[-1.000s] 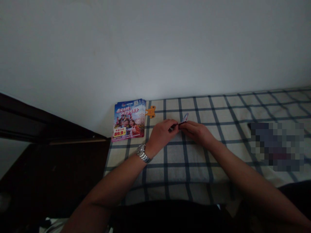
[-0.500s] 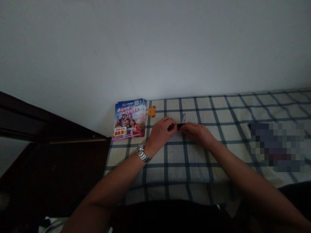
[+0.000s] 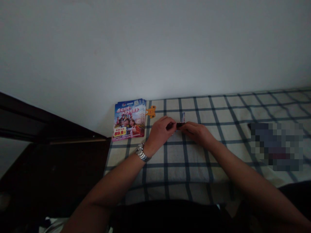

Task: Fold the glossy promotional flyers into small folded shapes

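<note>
Over the checked cloth, my left hand (image 3: 161, 132) and my right hand (image 3: 197, 132) meet fingertip to fingertip. Pinched between them is a small folded piece of printed paper (image 3: 183, 117), dark along the bottom, with a lighter flap standing up. Both hands have their fingers closed on it, and these cover most of the paper. A silver watch circles my left wrist. To the left of that hand lies a stack of printed flyers (image 3: 128, 120), blue and pink, marked 89.9 on the top one.
Blue-grey lines cross the pale checked cloth (image 3: 175, 161), which runs along a white wall (image 3: 155, 51). A bear figure (image 3: 151, 112) shows beside the flyers. At the right lies a pixelated dark object (image 3: 272, 145). Dark wood (image 3: 36, 123) stands at the left, past the cloth's edge.
Both hands stay in nearly the same place, still gripping the folded paper. The left fingers have shifted slightly, and a pale edge of paper now shows below them.
</note>
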{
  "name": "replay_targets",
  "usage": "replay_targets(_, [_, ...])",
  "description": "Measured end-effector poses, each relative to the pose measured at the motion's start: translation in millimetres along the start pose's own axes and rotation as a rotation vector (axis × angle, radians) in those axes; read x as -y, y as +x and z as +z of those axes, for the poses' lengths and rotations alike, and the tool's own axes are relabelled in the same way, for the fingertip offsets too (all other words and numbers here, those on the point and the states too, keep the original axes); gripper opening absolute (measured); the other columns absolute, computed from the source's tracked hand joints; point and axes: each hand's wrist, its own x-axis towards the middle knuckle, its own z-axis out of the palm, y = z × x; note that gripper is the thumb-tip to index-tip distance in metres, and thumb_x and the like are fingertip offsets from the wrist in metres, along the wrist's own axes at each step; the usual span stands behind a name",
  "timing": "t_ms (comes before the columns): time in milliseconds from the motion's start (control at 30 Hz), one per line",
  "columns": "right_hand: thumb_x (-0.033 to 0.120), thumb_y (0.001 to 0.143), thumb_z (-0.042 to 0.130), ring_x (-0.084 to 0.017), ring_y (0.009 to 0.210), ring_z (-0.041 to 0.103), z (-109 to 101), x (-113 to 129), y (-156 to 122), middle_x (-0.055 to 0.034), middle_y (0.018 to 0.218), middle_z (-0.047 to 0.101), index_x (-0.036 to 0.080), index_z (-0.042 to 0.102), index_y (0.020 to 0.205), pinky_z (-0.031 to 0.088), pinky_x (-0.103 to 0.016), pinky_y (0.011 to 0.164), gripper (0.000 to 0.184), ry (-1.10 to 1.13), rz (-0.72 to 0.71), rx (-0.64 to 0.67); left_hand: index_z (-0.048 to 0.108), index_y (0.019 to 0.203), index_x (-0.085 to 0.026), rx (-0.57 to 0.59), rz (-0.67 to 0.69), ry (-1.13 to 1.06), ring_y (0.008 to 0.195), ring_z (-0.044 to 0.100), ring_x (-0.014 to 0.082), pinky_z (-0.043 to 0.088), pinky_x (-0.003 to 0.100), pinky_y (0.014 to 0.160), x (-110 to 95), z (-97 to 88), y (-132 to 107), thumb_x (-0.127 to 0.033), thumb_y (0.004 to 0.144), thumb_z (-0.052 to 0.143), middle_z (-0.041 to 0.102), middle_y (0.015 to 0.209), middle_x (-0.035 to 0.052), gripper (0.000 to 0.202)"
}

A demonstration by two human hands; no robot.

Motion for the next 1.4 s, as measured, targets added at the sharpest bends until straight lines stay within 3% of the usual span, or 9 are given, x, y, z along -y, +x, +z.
replay_targets(200, [0.026, 0.103, 0.057, -0.023, 0.101, 0.075, -1.2, -2.4, -0.2, -0.0055, 0.113, 0.076, 0.029, 0.072, 0.112, 0.06, -0.033, 0.085, 0.018, 0.014, 0.021, -0.035, 0.069, 0.1, -0.02, 0.006, 0.029, -0.032, 0.084, 0.065, 0.0155, 0.053, 0.029, 0.078, -1.8, -2.1, 0.6, -0.029, 0.098, 0.066, 0.067, 0.092, 0.0021, 0.01])
replay_targets(500, [0.022, 0.099, 0.063, -0.021, 0.095, 0.076, -0.5, -9.7, 0.8, -0.0044, 0.108, 0.077, 0.027, 0.07, 0.111, 0.063, -0.034, 0.085, 0.015, 0.035, 0.018, -0.169, 0.064, 0.126, -0.023, 0.122, 0.015, -0.108, 0.095, 0.07, 0.0179, 0.058, 0.033, 0.085, 5.3, 4.1, -3.4, -0.033, 0.098, 0.066, 0.073, 0.111, 0.0043, 0.03])
replay_targets(733, [0.022, 0.1, 0.061, -0.022, 0.103, 0.073, -3.4, -7.8, 2.1, -0.0062, 0.114, 0.073, 0.028, 0.07, 0.121, 0.063, -0.038, 0.091, 0.023, 0.055, -0.026, -0.187, 0.061, 0.12, -0.022, 0.032, 0.005, -0.117, 0.094, 0.068, 0.0172, 0.057, 0.033, 0.084, 7.5, 4.1, -0.8, -0.027, 0.092, 0.074, 0.07, 0.108, 0.0031, 0.031])
replay_targets(900, [0.023, 0.1, 0.061, -0.025, 0.118, 0.069, -7.5, -5.3, 1.2, -0.0089, 0.131, 0.068, 0.027, 0.071, 0.118, 0.062, -0.043, 0.099, 0.021, 0.079, -0.036, -0.193, 0.057, 0.115, -0.021, -0.024, 0.044, -0.052, 0.093, 0.063, 0.0176, 0.054, 0.033, 0.083, 8.4, 2.2, 0.5, -0.02, 0.086, 0.078, 0.064, 0.105, 0.0023, 0.035])
replay_targets(1033, [0.026, 0.1, 0.062, -0.025, 0.115, 0.07, -9.1, -1.6, -0.6, -0.01, 0.134, 0.066, 0.026, 0.067, 0.112, 0.065, -0.04, 0.091, 0.014, 0.222, 0.005, -0.227, 0.056, 0.112, -0.021, -0.04, 0.086, 0.016, 0.098, 0.061, 0.0197, 0.054, 0.035, 0.087, 11.9, 1.5, 2.0, -0.014, 0.086, 0.078, 0.062, 0.108, 0.0035, 0.035])
replay_targets(1167, [0.035, 0.093, 0.074, -0.021, 0.101, 0.075, -5.0, -3.4, -1.4, -0.0104, 0.141, 0.062, 0.03, 0.053, 0.131, 0.067, -0.038, 0.085, 0.043, 0.364, 0.122, -0.365, 0.058, 0.115, -0.022, 0.003, 0.168, 0.091, 0.112, 0.059, 0.0243, 0.052, 0.042, 0.099, 13.2, 0.0, 2.7, -0.013, 0.088, 0.075, 0.062, 0.117, 0.0053, 0.034])
replay_targets(1233, [0.039, 0.089, 0.078, -0.023, 0.102, 0.075, -2.8, -6.3, -1.4, -0.0098, 0.139, 0.064, 0.03, 0.052, 0.134, 0.068, -0.039, 0.085, 0.052, 0.351, 0.166, -0.351, 0.059, 0.116, -0.023, 0.032, 0.197, 0.114, 0.115, 0.058, 0.0252, 0.052, 0.044, 0.101, 12.6, -0.2, 2.4, -0.014, 0.089, 0.075, 0.06, 0.121, 0.006, 0.033])
replay_targets(1400, [0.037, 0.094, 0.072, -0.025, 0.104, 0.075, -2.9, -9.3, 0.1, -0.0074, 0.117, 0.072, 0.027, 0.065, 0.118, 0.068, -0.039, 0.085, 0.027, 0.248, 0.166, -0.264, 0.06, 0.117, -0.023, 0.081, 0.222, 0.073, 0.116, 0.059, 0.0233, 0.053, 0.042, 0.101, 11.6, 1.5, 1.5, -0.014, 0.091, 0.073, 0.057, 0.121, 0.0064, 0.031])
